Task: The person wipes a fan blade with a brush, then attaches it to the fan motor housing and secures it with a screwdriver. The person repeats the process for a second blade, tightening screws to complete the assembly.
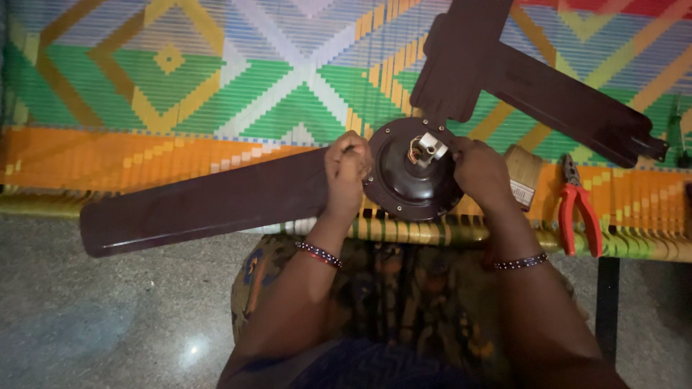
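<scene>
Fan motor: lay on the woven cot's front edge, between both hands.
Left hand: clenched at its left rim, over the long blade.
Right hand: gripped its right rim.

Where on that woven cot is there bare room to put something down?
The mat is bare left of the motor, above the long blade. It is crowded to the right: two blades, brush, pliers.

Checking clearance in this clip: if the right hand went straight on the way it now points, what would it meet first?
The right hand points left at the dark brown round ceiling fan motor housing and already touches its rim; straight on, it would likely meet the small metal bracket with wires at the centre, though depth is unclear.
</scene>
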